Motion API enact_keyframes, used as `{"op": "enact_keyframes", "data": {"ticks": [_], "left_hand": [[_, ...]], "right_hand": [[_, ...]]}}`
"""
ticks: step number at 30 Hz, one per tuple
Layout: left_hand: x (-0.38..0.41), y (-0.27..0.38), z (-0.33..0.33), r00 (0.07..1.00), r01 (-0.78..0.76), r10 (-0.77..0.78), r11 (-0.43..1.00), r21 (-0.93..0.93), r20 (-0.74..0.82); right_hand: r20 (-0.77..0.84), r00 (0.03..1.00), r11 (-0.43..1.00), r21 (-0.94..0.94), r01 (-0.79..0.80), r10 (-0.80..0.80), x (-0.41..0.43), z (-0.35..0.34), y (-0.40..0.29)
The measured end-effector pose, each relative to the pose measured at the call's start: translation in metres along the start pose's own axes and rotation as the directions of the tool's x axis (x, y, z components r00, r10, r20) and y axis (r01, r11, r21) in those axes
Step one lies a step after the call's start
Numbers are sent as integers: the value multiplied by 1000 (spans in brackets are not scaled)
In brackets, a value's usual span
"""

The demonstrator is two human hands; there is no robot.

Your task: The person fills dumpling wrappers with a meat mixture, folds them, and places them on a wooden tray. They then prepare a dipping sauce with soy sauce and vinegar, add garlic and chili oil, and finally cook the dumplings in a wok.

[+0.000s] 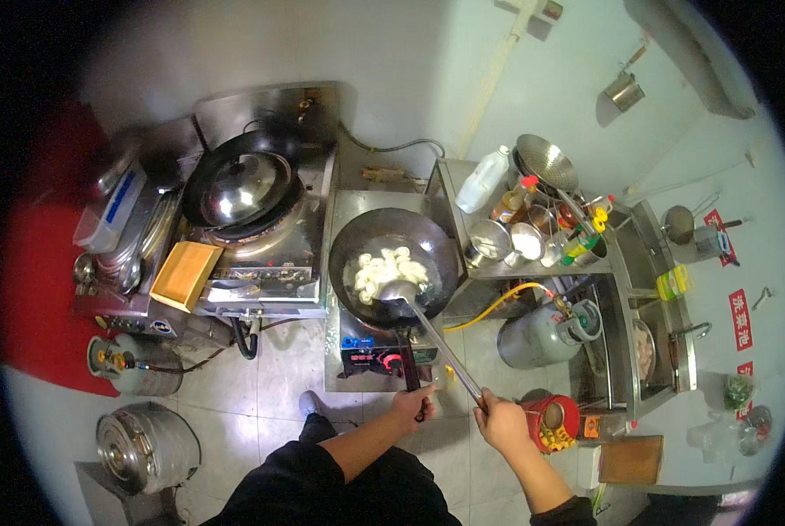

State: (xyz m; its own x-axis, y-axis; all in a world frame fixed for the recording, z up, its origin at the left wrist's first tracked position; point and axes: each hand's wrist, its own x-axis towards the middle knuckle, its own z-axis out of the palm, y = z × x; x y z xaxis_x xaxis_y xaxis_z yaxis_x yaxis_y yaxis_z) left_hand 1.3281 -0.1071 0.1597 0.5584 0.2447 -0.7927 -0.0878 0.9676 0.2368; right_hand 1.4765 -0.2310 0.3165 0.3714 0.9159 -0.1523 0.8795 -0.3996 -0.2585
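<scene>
My left hand (413, 409) is closed round the dark handle (408, 365) of a black wok (356, 240). The wok sits on a gas burner unit (379, 360) with a red knob. Several pale, rounded food pieces (392, 266), too small to name surely, lie in its middle over a shiny base. In my right hand (503, 424) is the long metal handle of a ladle (442, 342). Its bowl (398, 290) rests inside the wok, against the near side of the food, partly covering it.
Left of me, a lidded wok (195, 191) stands on a steel range (313, 227), near a wooden tray (185, 273). Seasoning pots (488, 243) and bottles (484, 181) crowd the right-hand shelf. Gas cylinders (537, 336), a red bucket (573, 411) and a steel sink (655, 312) lie around.
</scene>
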Motion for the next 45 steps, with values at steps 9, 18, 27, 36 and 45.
{"op": "enact_keyframes", "data": {"ticks": [9,18,27,36,45], "left_hand": [[-33,8,14,984,-35,42,998,47,-173],[-48,19,3,969,-4,22,997,74,-245],[-52,18,4,970,-44,59,997,68,-238],[-33,20,-13,962,-154,170,984,93,-214],[-27,8,-33,987,-144,151,981,134,-46]], "right_hand": [[-164,987,996,84,17,-3,57,66,-5],[431,902,-16,902,-431,8,28,-66,-36],[19,984,729,670,-142,175,-23,4,9],[14,1000,971,237,-8,5,-47,-102,-3],[92,988,990,69,121,-127,-41,-98,-1]]}}
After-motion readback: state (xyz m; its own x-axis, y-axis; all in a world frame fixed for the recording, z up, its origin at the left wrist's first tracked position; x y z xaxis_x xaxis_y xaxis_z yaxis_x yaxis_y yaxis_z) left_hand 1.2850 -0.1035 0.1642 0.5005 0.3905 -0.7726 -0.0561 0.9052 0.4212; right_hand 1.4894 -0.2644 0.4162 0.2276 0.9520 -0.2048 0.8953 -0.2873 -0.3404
